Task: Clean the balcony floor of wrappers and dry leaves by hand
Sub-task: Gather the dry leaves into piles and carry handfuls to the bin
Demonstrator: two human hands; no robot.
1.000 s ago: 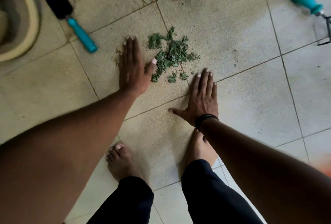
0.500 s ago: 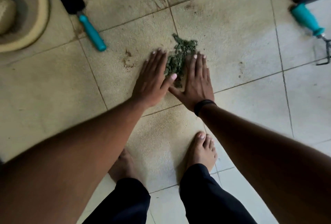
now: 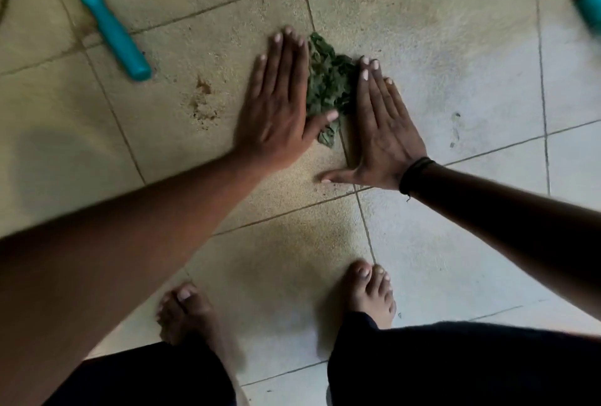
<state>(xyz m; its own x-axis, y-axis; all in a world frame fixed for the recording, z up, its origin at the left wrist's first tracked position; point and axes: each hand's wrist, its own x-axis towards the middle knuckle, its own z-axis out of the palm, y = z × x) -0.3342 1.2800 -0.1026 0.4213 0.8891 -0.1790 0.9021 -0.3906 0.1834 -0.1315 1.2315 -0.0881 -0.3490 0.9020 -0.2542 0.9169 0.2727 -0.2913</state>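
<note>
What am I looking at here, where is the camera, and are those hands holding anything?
The camera is worn on the person's head and looks down, so you see their own arms, legs and bare feet from above. There is only this one view.

The surface is a tiled balcony floor. The left hand and the right hand, which has a dark band at the wrist, lie flat with straight fingers on either side of a small pile of green leaf bits. They press in on the pile from both sides; nothing is gripped or lifted.

At the upper left lies a garden trowel with a teal handle. Another teal handle shows at the right edge, but its tool is cut off. I see no wrappers here.
</note>
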